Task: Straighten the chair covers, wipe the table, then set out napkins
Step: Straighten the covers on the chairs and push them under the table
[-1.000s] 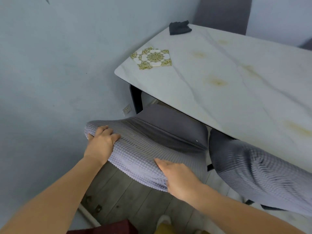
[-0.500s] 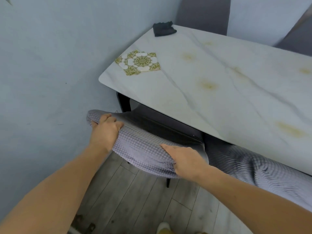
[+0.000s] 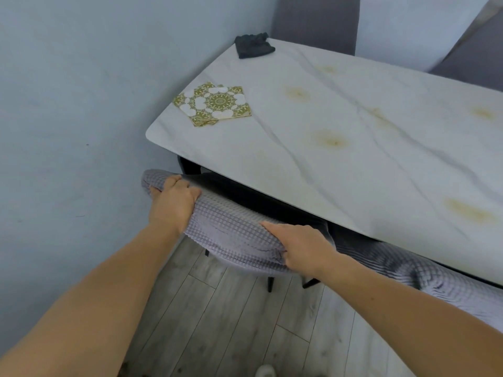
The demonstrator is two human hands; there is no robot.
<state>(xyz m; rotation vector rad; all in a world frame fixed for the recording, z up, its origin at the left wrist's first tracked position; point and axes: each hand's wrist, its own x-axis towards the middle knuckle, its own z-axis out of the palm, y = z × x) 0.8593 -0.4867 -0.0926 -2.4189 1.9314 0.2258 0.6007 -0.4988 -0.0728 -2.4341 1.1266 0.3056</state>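
At lower centre of the frame, the left hand (image 3: 174, 202) and right hand (image 3: 302, 247) clutch the top edge of a grey waffle-textured chair cover (image 3: 234, 235), fingers curled into the fabric. Beyond, a glossy white marble-look table (image 3: 353, 159) with yellowish stains holds gold-patterned square napkins (image 3: 213, 103) and, farther toward upper centre, a crumpled black cloth (image 3: 253, 46).

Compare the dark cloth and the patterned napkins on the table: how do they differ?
The dark cloth is plain black and crumpled at the far corner; the patterned napkins are gold and white, flat, stacked slightly fanned, near the front corner. Both lie untouched on the table.
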